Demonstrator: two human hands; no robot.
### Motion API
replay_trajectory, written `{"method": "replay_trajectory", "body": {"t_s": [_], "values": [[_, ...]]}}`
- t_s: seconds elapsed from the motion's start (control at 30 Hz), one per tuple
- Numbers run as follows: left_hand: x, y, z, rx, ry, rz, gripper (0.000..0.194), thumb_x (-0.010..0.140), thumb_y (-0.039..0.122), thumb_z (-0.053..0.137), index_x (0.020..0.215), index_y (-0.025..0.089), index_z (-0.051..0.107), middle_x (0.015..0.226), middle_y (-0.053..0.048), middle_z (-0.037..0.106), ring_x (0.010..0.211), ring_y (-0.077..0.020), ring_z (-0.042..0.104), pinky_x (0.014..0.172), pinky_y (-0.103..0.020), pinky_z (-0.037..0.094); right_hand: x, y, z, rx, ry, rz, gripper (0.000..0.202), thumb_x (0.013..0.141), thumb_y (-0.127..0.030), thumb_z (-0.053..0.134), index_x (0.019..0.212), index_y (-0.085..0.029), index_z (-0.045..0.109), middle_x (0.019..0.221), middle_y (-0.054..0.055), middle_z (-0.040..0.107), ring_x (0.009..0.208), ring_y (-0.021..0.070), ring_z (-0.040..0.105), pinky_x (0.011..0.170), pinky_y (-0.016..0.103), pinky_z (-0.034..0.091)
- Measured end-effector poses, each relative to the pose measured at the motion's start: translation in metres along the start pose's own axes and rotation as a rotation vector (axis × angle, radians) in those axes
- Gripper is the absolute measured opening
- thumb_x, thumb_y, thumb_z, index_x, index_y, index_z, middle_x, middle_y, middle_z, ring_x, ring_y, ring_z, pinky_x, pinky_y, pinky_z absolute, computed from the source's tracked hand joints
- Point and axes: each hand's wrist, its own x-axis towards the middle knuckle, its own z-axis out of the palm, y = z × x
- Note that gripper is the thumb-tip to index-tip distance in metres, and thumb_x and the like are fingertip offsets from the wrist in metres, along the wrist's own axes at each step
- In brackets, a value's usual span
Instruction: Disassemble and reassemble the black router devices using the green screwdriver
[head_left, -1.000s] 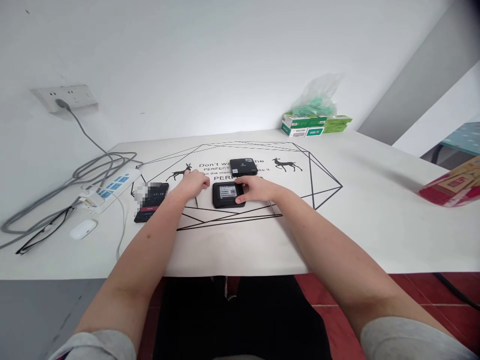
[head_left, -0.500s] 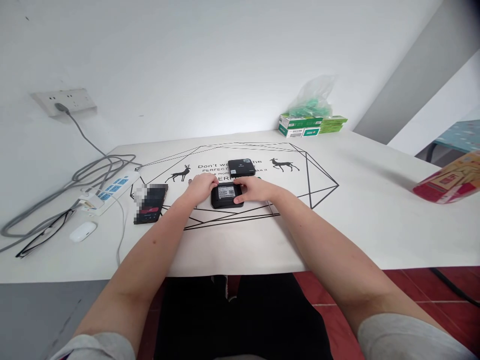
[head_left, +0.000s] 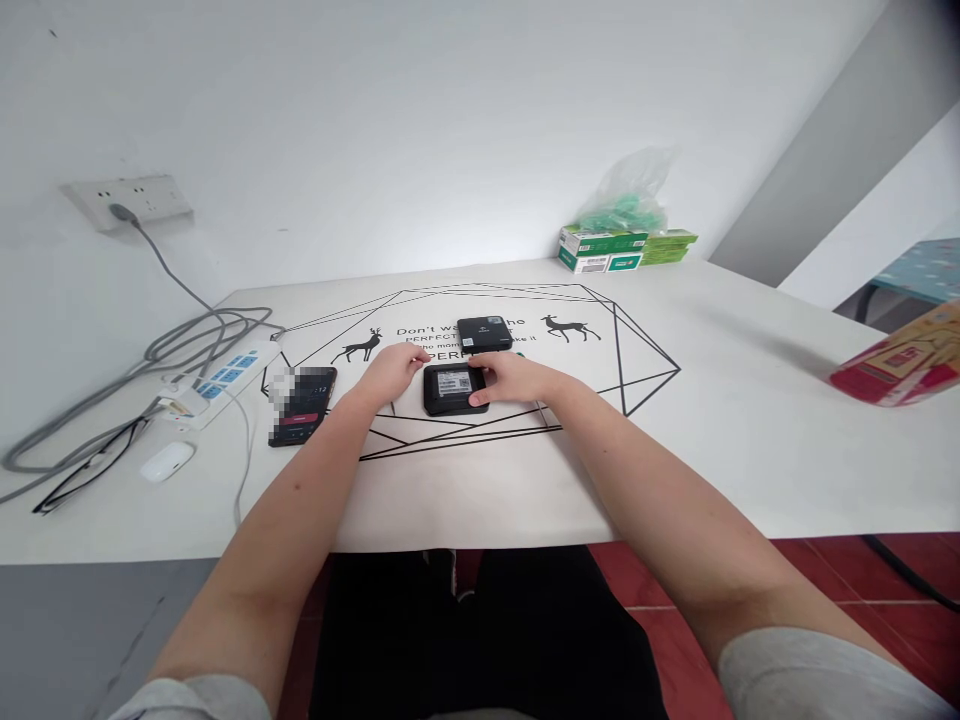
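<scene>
A black, square-cornered device with a white label facing up lies on the white table. My right hand grips its right side, thumb at the near edge and fingers at the far edge. Just left of the device is my left hand, apart from it, with the fingertips pressed together; what they hold, if anything, is too small to make out. Behind the device lies a second black piece, flat, with small stickers on it.
On the left are a phone, a white earphone case, glasses and a power strip with grey cables. Green and white boxes under a plastic bag stand at the back. A red package is at far right.
My left hand has moved left, off the labelled device's top left corner. My right hand has stayed on the device's right side.
</scene>
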Motion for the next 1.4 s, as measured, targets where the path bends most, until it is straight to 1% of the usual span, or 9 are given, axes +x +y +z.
{"method": "replay_trajectory", "body": {"t_s": [0.13, 0.33, 0.73, 1.0, 1.17, 1.23, 1.27, 1.33, 1.4], "values": [[-0.004, -0.016, -0.005, 0.154, -0.082, -0.025, 0.028, 0.102, 0.015, 0.057, 0.111, 0.022, 0.082, 0.121, -0.009, 0.081, 0.119, -0.0297, 0.071, 0.106, -0.042, 0.052, -0.002, -0.002, 0.000, -0.019, 0.009, 0.029, 0.054, 0.081, -0.048, 0.086, 0.127, -0.021, 0.073, 0.118, 0.010, 0.079, 0.102, 0.0296, 0.071, 0.086, 0.038, 0.053], [-0.004, -0.025, 0.001, 0.191, -0.121, 0.008, 0.025, 0.099, 0.016, 0.060, 0.098, 0.025, 0.083, 0.112, -0.007, 0.082, 0.117, -0.0299, 0.069, 0.106, -0.043, 0.047, -0.003, -0.005, 0.000, -0.026, 0.004, 0.031, 0.058, 0.084, -0.046, 0.085, 0.134, -0.020, 0.072, 0.123, 0.011, 0.079, 0.104, 0.0303, 0.072, 0.089, 0.041, 0.054], [-0.006, -0.018, 0.001, 0.240, -0.139, 0.065, 0.026, 0.105, 0.022, 0.051, 0.095, 0.022, 0.076, 0.109, -0.010, 0.077, 0.112, -0.0305, 0.067, 0.099, -0.044, 0.047, -0.003, -0.005, 0.001, -0.046, 0.018, 0.037, 0.056, 0.083, -0.046, 0.086, 0.132, -0.021, 0.074, 0.122, 0.011, 0.079, 0.103, 0.0301, 0.072, 0.089, 0.041, 0.056], [-0.003, -0.010, 0.003, 0.220, -0.126, 0.047, 0.023, 0.100, 0.021, 0.057, 0.087, 0.021, 0.075, 0.105, -0.012, 0.078, 0.113, -0.0333, 0.068, 0.102, -0.047, 0.047, -0.001, -0.001, 0.001, -0.018, 0.023, 0.027, 0.057, 0.082, -0.046, 0.088, 0.131, -0.022, 0.074, 0.125, 0.011, 0.079, 0.107, 0.0313, 0.073, 0.095, 0.043, 0.057], [-0.010, 0.007, -0.007, 0.141, -0.104, 0.017, 0.021, 0.098, 0.020, 0.054, 0.088, 0.018, 0.073, 0.102, -0.012, 0.076, 0.106, -0.0310, 0.070, 0.096, -0.044, 0.052, -0.001, -0.001, 0.002, -0.029, 0.029, 0.015, 0.054, 0.083, -0.047, 0.086, 0.128, -0.022, 0.074, 0.120, 0.010, 0.079, 0.102, 0.0288, 0.072, 0.090, 0.040, 0.055], [-0.016, 0.016, -0.017, 0.048, -0.098, 0.009, 0.024, 0.103, 0.028, 0.051, 0.103, 0.021, 0.074, 0.106, -0.008, 0.077, 0.097, -0.0250, 0.070, 0.086, -0.037, 0.056, -0.002, -0.002, 0.001, -0.047, 0.025, 0.018, 0.053, 0.083, -0.048, 0.085, 0.127, -0.021, 0.074, 0.116, 0.010, 0.079, 0.098, 0.0278, 0.071, 0.087, 0.039, 0.055], [-0.019, 0.020, -0.022, -0.108, -0.097, -0.003, 0.028, 0.106, 0.035, 0.050, 0.109, 0.022, 0.074, 0.107, -0.006, 0.077, 0.094, -0.0238, 0.070, 0.082, -0.036, 0.056, -0.002, -0.002, 0.001, -0.055, 0.025, 0.020, 0.052, 0.083, -0.048, 0.085, 0.126, -0.021, 0.074, 0.114, 0.009, 0.079, 0.096, 0.0275, 0.071, 0.085, 0.039, 0.054], [-0.023, 0.028, -0.030, -0.319, -0.193, 0.026, 0.031, 0.106, 0.046, 0.053, 0.108, 0.024, 0.074, 0.109, -0.004, 0.077, 0.094, -0.0230, 0.070, 0.083, -0.036, 0.057, -0.002, -0.002, 0.001, -0.059, 0.019, 0.019, 0.053, 0.083, -0.048, 0.085, 0.126, -0.020, 0.073, 0.112, 0.009, 0.079, 0.096, 0.0278, 0.071, 0.084, 0.038, 0.054], [-0.025, 0.032, -0.034, -0.340, -0.285, 0.065, 0.031, 0.104, 0.050, 0.057, 0.106, 0.026, 0.076, 0.112, -0.004, 0.076, 0.098, -0.0238, 0.069, 0.086, -0.037, 0.057, -0.001, -0.001, 0.001, -0.061, 0.016, 0.010, 0.056, 0.083, -0.049, 0.085, 0.128, -0.019, 0.073, 0.117, 0.011, 0.079, 0.099, 0.0290, 0.071, 0.086, 0.039, 0.055]]}}
